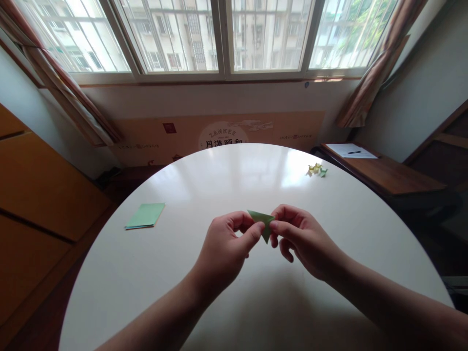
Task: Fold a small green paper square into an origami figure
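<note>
A small green folded paper triangle [263, 223] is held above the round white table [153, 263], its point hanging down. My left hand [224, 248] pinches its left edge between thumb and forefinger. My right hand [305, 241] pinches its right corner, the other fingers curled under. Both hands meet just in front of me over the table's middle.
A stack of green paper sheets [145, 216] lies on the table's left. Several small folded paper figures [317, 170] sit at the far right. A brown side desk [387, 173] holds a paper and pen [351, 151]. A wooden cabinet [40, 195] stands at left, windows behind.
</note>
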`<state>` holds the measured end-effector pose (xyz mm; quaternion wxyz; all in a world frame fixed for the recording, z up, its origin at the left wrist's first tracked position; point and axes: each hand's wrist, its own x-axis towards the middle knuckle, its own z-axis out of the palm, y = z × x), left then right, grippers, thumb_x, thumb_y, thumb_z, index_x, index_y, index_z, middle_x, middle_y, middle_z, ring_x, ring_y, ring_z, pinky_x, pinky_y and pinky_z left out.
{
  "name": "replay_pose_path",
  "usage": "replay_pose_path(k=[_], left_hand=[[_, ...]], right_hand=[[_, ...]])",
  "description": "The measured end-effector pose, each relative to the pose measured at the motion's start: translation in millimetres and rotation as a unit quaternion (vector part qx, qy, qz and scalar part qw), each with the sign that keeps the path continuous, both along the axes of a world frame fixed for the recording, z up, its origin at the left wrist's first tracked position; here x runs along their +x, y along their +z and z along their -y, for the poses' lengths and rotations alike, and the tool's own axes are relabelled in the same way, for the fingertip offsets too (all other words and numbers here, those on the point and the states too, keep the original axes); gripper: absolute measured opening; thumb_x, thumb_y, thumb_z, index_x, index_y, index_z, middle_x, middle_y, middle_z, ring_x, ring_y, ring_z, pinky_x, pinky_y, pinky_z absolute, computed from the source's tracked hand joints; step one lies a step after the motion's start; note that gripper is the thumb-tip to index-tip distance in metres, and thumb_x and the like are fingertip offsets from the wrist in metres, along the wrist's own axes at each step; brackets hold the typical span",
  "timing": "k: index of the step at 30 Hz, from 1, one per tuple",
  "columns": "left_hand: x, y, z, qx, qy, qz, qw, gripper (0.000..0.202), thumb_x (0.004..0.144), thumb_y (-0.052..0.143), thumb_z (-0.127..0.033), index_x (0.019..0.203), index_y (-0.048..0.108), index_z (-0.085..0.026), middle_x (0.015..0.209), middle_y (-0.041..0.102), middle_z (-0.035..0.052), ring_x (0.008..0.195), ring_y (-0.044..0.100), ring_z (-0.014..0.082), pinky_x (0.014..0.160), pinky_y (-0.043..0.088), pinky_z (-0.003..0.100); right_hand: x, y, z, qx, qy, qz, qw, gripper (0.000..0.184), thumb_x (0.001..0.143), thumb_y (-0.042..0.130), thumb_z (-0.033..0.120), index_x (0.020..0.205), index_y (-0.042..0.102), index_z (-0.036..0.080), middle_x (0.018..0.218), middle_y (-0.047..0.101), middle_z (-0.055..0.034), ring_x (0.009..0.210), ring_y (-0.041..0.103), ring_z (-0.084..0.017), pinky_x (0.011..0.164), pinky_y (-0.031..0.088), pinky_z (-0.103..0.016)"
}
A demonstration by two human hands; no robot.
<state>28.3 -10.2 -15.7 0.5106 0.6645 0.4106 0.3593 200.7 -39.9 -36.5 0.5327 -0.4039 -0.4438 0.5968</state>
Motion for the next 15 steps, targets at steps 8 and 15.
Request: replay_pose_path(k=[8, 15], left_hand=[[0.3, 2.0, 3.0, -0.007, -0.005, 0.001, 1.000, 0.021, 0.087, 0.065, -0.033, 0.080, 0.070, -0.013, 0.069, 0.066, 0.0026, 0.058, 0.052, 0.0114, 0.047, 0.044, 0.020], [0.7, -0.4, 1.8, -0.008, 0.001, 0.014, 1.000, 0.021, 0.086, 0.066, -0.032, 0.077, 0.068, -0.013, 0.066, 0.063, 0.0012, 0.055, 0.050, 0.0101, 0.046, 0.044, 0.020]], right_hand=[[-2.3, 3.4, 1.9, -0.035, -0.010, -0.037, 0.999, 0.020, 0.082, 0.070, 0.029, 0.071, 0.057, 0.019, 0.057, 0.061, 0.0018, 0.051, 0.053, -0.011, 0.038, 0.030, -0.016], [-4.3, 1.8, 1.9, -0.016, -0.028, -0.017, 0.999, 0.020, 0.087, 0.066, 0.032, 0.074, 0.058, 0.019, 0.055, 0.058, 0.0030, 0.049, 0.053, -0.011, 0.039, 0.030, -0.016]])
